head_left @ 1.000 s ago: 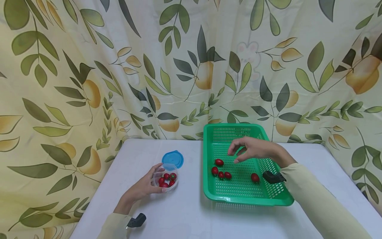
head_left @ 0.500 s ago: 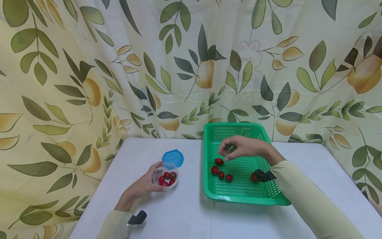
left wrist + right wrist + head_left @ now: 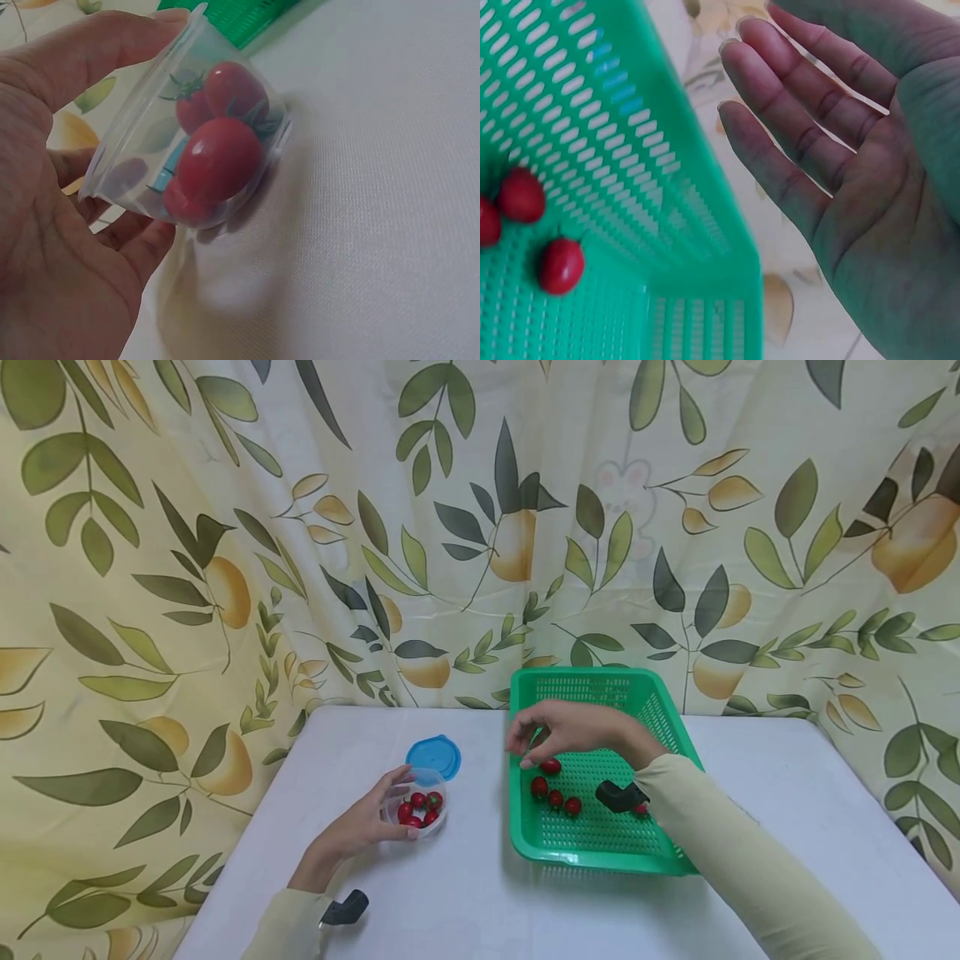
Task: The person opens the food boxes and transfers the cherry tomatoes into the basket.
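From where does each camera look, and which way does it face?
Head: worn on the head, facing forward and down at the white cloth-covered table and green perforated plastic basket; left hand, right hand and pale sleeves show.
Left wrist: on that wrist, facing the clear round plastic cup of red tomatoes; the left hand shows, gripping it.
Right wrist: on that wrist, facing the basket's inside; the right hand's palm and fingers show.
Shared by head and right wrist: the basket and right hand.

Tub (image 3: 142, 135) left, tomatoes (image 3: 417, 800) in it; lid (image 3: 435, 755) behind; basket (image 3: 600, 862) right, other tomatoes (image 3: 573, 806) inside.
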Available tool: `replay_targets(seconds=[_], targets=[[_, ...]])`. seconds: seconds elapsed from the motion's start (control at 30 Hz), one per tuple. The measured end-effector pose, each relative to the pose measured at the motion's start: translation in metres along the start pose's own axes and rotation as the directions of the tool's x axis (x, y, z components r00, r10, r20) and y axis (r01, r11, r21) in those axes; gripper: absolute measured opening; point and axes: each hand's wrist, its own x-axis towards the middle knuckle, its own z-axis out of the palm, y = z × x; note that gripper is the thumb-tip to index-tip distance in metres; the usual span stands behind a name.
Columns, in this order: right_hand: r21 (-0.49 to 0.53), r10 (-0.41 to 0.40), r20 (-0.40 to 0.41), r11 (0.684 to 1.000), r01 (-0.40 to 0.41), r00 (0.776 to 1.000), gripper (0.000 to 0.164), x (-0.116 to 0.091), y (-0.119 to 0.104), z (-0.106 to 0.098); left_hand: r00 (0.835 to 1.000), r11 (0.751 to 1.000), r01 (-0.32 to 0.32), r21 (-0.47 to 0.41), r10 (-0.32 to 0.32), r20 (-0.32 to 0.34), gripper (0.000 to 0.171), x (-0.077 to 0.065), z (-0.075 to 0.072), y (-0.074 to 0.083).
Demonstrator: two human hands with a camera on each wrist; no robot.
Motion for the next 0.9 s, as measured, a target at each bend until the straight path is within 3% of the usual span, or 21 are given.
replay_targets(seconds=[0.4, 0.9], targets=[[-0.028, -0.036, 0.088, 0.999, 0.038, 0.996, 0.033, 0.049, -0.024, 0.016, 1.0, 1.0, 0.026, -0.01, -0.026, -0.012, 0.103, 0.001, 0.001, 0.002], [-0.033, -0.053, 0.158, 0.998, 0.059, 0.986, 0.032, 0.084, -0.032, 0.031, 1.0, 0.999, 0.017, -0.029, -0.017, -0.006, 0.102, 0.001, 0.001, -0.001]])
